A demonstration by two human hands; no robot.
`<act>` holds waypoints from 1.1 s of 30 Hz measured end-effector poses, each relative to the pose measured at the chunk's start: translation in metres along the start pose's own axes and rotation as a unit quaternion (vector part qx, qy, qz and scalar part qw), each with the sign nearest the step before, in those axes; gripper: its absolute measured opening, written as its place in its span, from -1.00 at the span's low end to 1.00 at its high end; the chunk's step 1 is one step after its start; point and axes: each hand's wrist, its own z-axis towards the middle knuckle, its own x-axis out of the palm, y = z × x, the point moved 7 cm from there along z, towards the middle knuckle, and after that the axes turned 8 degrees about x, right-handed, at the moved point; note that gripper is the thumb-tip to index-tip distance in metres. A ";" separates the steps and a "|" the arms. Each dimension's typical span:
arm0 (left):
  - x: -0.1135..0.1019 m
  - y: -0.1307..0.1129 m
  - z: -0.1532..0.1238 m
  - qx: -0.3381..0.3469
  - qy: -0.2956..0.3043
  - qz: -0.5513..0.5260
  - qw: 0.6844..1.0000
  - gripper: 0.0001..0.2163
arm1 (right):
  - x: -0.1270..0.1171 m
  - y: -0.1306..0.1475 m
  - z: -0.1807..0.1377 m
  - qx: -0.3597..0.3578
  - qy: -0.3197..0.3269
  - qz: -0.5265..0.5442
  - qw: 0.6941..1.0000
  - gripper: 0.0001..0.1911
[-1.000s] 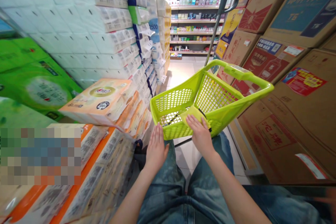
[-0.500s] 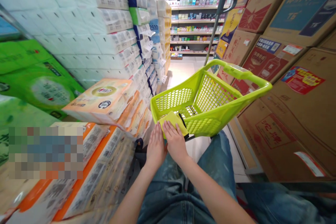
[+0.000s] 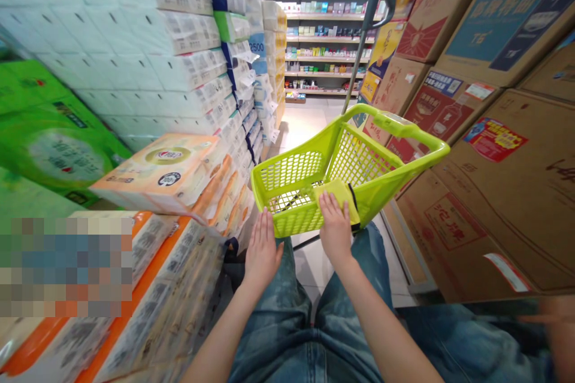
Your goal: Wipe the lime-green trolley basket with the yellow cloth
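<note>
Tall stacks of wrapped paper packs [image 3: 103, 72] rise left of the fingers, and piled brown cartons [image 3: 453, 209] stand to their right. Well beyond the fingertips is shelving [image 3: 330, 57] filled with small goods on several levels. Nearer than the fingers are two denim-covered legs [image 3: 269, 335].

Just ahead of the fingers, its near side right under them, sits the basket [image 3: 287, 170]: glossy lime green, with slotted walls and a looped handle extending up to the right. There is one such basket. One grey pole [image 3: 358, 63] with a dark grip slants up behind it.

Two bare hands meet its near side. The left hand [image 3: 262, 254] lies with fingers straight and close together, their tips at the basket's left corner, gripping nothing. The right hand [image 3: 336, 230] is also flat, fingers extended and pressing down rather than curled.

Under those right fingers, on the near rim, is one yellow cloth [image 3: 349, 198], soft-looking, with a black strip along its right edge.
</note>
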 end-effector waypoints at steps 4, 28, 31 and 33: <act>0.002 0.001 -0.002 -0.001 0.001 0.020 1.000 -0.18 | 0.040 0.075 -0.027 -0.079 0.070 0.029 0.994 -0.30; 0.002 -0.001 -0.001 -0.001 0.012 0.035 0.999 -0.18 | 0.033 0.068 -0.016 -0.056 0.093 0.022 0.994 -0.26; 0.002 0.000 -0.002 -0.001 0.009 0.052 0.999 -0.20 | 0.052 0.103 -0.030 -0.094 0.118 0.047 0.987 -0.33; 0.001 -0.001 -0.002 0.001 0.007 0.049 0.999 -0.20 | 0.053 0.102 -0.033 -0.108 0.123 0.059 0.985 -0.33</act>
